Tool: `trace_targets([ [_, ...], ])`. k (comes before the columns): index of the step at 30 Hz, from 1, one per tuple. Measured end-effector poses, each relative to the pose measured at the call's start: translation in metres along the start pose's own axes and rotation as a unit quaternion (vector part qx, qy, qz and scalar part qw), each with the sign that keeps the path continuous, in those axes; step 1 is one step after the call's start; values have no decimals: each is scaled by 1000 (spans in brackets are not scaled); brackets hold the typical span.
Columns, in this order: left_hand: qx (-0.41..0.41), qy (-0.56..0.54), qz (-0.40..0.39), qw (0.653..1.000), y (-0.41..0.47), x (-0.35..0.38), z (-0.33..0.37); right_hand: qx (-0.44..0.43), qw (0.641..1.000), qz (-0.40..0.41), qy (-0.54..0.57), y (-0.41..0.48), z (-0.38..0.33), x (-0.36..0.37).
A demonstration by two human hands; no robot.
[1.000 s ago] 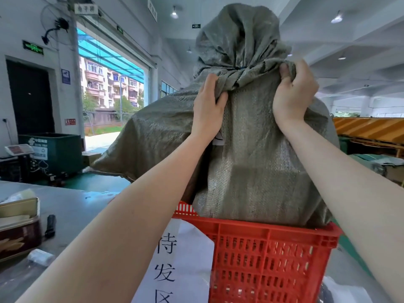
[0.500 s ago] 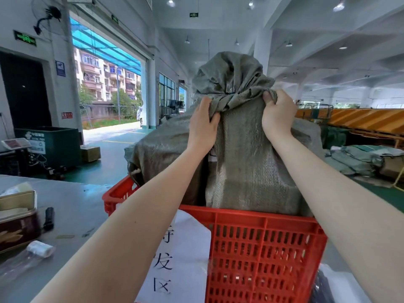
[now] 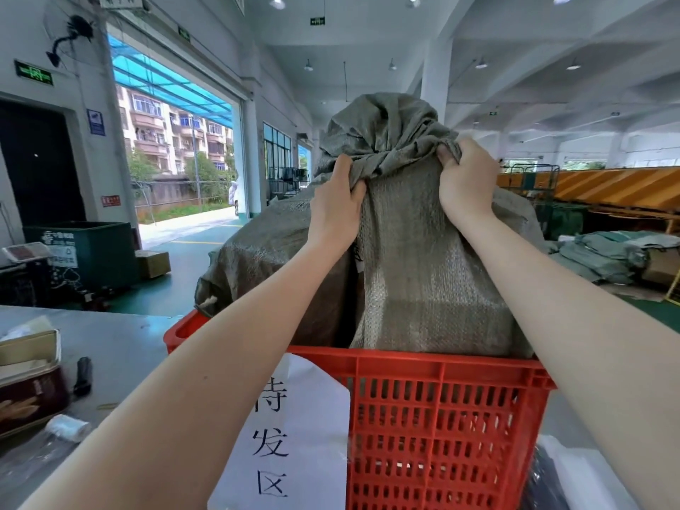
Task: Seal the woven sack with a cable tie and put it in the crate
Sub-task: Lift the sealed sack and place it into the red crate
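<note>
A bulky grey-green woven sack (image 3: 427,274) stands upright inside the red slotted plastic crate (image 3: 441,428), its lower part hidden by the crate wall. Its bunched neck rises above my hands. My left hand (image 3: 336,207) grips the gathered fabric on the left of the neck. My right hand (image 3: 465,182) grips it on the right. The cable tie is not visible among the folds. A white paper sheet (image 3: 290,432) with black characters hangs on the crate's front.
The crate stands on a grey table (image 3: 110,347). At the left lie an open tin box (image 3: 29,384), a small black tool (image 3: 82,375) and a white roll (image 3: 68,428). Green bins (image 3: 84,252) and piled sacks (image 3: 603,255) stand on the floor beyond.
The sack has come down from above the crate rim into the crate. Both hands kept their grip on the neck and dropped with it.
</note>
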State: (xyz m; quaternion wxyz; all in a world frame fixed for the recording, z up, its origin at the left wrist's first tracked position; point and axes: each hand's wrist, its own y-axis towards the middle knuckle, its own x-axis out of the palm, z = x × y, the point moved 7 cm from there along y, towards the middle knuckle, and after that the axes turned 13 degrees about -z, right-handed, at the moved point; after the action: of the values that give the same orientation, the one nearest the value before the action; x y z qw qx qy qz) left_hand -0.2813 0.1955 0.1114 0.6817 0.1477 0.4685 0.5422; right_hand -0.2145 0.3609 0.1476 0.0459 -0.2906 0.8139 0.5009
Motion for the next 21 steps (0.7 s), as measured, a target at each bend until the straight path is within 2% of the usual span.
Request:
trace_targets([
  [5,17,36,36,999,10,-13,5,19,997,2,-70,12,-11,-1],
  [9,5,40,48,998,21,-20,8,24,997,1,-78,19,-22,1],
  [15,-21,56,-6,998,15,3,-9,59,977,-58,-196,4,-7,23],
  [17,-22,43,-24,999,15,6,-11,53,977,-65,-198,0,-2,26],
  [21,-23,51,-119,991,1,23,-18,71,976,-139,-151,-18,21,32],
])
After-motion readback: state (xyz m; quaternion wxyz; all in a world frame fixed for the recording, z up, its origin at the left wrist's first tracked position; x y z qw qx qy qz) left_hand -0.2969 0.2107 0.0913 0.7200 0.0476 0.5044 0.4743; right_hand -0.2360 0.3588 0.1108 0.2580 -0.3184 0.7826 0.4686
